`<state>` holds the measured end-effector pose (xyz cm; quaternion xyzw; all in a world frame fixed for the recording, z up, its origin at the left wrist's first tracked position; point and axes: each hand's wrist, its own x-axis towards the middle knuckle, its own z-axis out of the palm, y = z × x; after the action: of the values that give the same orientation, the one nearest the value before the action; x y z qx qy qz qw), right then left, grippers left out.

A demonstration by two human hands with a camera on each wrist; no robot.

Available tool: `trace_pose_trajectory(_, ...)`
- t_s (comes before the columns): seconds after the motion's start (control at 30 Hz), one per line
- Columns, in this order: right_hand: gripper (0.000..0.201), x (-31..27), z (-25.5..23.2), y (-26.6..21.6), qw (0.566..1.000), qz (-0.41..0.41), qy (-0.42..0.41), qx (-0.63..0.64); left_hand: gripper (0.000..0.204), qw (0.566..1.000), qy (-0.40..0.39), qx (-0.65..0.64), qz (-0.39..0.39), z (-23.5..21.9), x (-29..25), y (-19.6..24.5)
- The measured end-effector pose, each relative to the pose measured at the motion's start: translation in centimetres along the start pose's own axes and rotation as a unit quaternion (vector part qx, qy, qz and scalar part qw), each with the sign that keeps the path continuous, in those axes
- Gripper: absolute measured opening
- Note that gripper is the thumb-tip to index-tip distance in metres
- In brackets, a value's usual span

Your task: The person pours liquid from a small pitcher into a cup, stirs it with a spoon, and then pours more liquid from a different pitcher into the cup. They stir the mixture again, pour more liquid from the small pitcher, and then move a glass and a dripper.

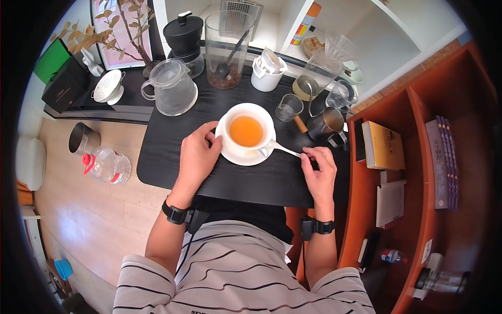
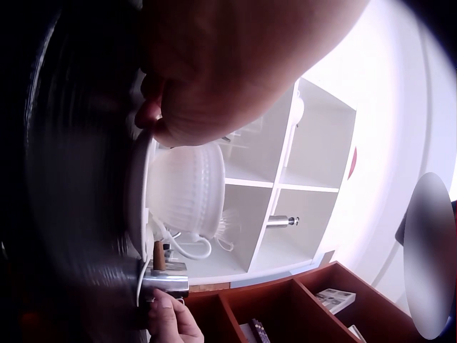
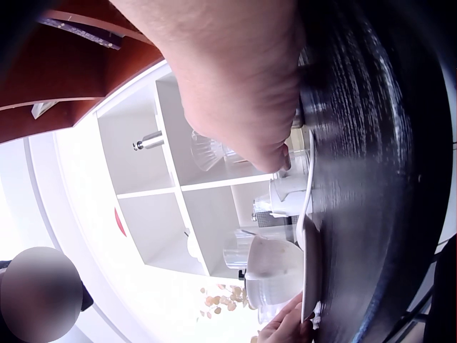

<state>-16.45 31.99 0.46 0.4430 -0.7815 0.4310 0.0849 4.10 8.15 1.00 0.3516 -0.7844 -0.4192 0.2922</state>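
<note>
A white cup of amber liquid stands on a white saucer at the middle of the black table. My left hand pinches the saucer's left rim between thumb and fingers, close beside the cup. From the saucer's right side a white spoon reaches out, and my right hand pinches the end of its handle. In the right wrist view the spoon lies low along the tabletop, its bowl end on the saucer. The cup's ribbed wall shows in the left wrist view.
Behind the cup stand a glass server, a black grinder, a tall clear canister and a white drip-bag cup. A small glass pitcher and a metal jug are at right, beside the red-brown shelf.
</note>
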Motion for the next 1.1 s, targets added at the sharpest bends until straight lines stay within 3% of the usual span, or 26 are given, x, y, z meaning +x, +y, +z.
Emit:
trace_pose_trajectory(0.47,0.02,0.3,0.1,0.0,0.998,0.053,0.032,0.01,0.038,0.999,-0.036,-0.005,0.007,-1.3,-0.3,-0.6)
trace_pose_trajectory(0.8,0.029,4.1,1.2,-1.8,0.994,0.024,0.018,-0.101,0.038,0.998,-0.024,-0.034,0.041,-1.2,-0.5,-1.6)
trace_pose_trajectory(1.1,0.025,5.4,2.9,-1.3,0.993,0.006,-0.011,-0.116,0.038,0.998,-0.018,-0.039,0.052,-1.2,-0.8,-2.0)
